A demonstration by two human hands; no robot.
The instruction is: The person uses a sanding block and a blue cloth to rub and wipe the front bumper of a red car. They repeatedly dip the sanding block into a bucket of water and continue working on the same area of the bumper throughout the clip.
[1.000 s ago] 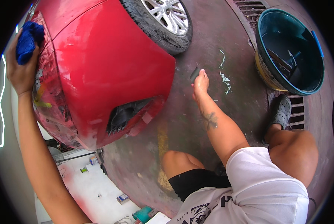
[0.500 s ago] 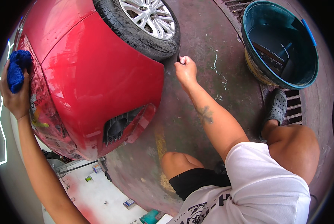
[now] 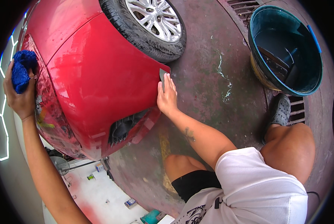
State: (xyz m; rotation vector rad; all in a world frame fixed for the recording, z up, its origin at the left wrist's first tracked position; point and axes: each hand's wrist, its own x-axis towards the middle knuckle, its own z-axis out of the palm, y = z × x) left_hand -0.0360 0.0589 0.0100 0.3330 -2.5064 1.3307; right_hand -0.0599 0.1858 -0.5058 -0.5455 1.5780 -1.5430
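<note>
Sanding sheet point(image 3: 162, 75) under right hand point(image 3: 167, 98), at bumper point(image 3: 107, 82) edge.

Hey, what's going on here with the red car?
A crouching person is working on the red car's bumper. Their right hand presses a small grey sheet flat against the bumper's edge near the wheel. Their left hand holds a blue cloth against the car's other side. A teal bucket stands nearby.
</note>
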